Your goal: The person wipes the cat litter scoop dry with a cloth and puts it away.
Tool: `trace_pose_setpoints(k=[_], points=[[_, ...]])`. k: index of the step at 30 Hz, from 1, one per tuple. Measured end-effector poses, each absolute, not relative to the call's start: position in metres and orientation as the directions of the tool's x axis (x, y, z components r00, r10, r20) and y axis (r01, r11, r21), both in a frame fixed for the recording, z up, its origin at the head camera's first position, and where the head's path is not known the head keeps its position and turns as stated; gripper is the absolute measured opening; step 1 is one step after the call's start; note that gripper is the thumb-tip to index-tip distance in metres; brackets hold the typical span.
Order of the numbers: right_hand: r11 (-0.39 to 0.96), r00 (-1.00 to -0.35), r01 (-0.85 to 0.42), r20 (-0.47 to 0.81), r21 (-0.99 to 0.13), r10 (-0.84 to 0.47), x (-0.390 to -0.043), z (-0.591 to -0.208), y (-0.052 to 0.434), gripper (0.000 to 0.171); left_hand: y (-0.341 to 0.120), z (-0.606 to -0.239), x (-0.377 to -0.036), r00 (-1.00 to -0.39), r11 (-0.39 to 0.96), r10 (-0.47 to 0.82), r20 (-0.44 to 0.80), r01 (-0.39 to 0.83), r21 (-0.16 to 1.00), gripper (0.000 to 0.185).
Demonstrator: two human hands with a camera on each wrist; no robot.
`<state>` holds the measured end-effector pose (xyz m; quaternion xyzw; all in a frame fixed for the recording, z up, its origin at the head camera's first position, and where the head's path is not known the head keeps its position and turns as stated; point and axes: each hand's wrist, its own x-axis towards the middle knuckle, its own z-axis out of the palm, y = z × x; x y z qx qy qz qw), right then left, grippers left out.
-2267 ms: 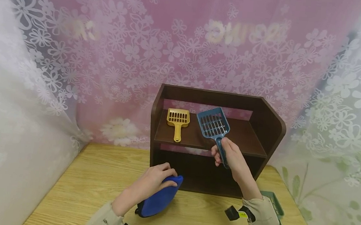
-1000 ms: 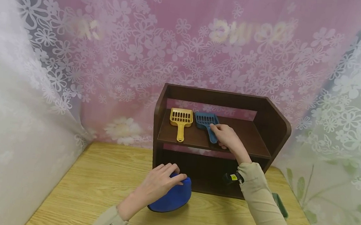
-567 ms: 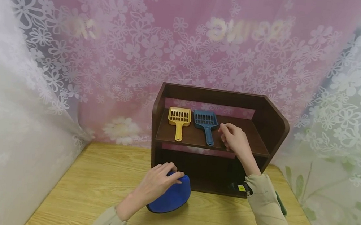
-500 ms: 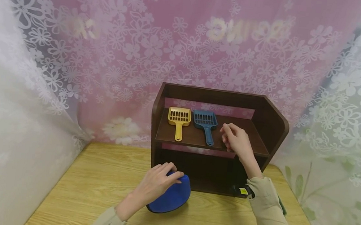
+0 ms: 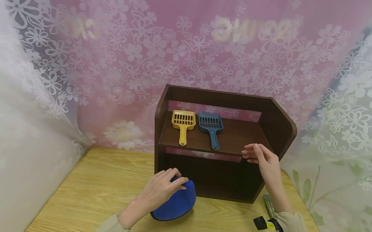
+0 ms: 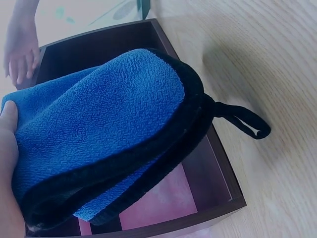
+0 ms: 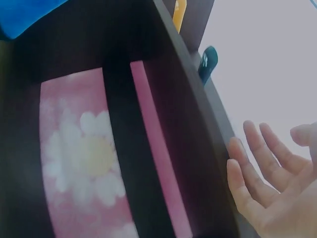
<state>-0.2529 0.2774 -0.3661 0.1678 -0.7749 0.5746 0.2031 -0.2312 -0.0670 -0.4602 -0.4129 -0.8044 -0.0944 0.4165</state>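
Observation:
A dark brown shelf unit (image 5: 277, 126) stands at the back of the wooden table (image 5: 98, 186). On its upper board lie a yellow slotted scoop (image 5: 183, 124) and a blue slotted scoop (image 5: 211, 126), side by side, handles toward me. My right hand (image 5: 257, 155) hovers open at the board's front right edge, empty, its fingers (image 7: 257, 173) straight beside the shelf board (image 7: 193, 129). My left hand (image 5: 163, 189) grips a folded blue cloth (image 5: 178, 207) on the table before the shelf. In the left wrist view the cloth (image 6: 109, 124) shows a black hem and loop (image 6: 243, 122).
Flowered pink and white curtains close in the back and both sides. A green object (image 5: 267, 203) lies on the table right of the shelf, mostly hidden by my right arm. The lower compartment (image 5: 210, 178) of the shelf looks dark.
My right hand laid the blue scoop on the upper board beside the yellow one, let go, and drew back right to the board's front edge. The left hand stayed on the cloth.

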Motion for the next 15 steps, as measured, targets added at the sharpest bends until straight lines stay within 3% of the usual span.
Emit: trace_pose_setpoints(k=[10, 15], points=[[0.196, -0.853, -0.473, 0.502, -0.859, 0.144, -0.224, -0.417, 0.320, 0.038, -0.065, -0.463, -0.231, -0.303, 0.626, 0.581, 0.755, 0.760, -0.177, 0.022], [0.271, -0.872, -0.351, 0.419, -0.896, 0.253, -0.210, -0.448, 0.347, 0.037, -0.063, -0.464, -0.231, -0.310, 0.623, 0.587, 0.748, 0.763, -0.173, 0.022]])
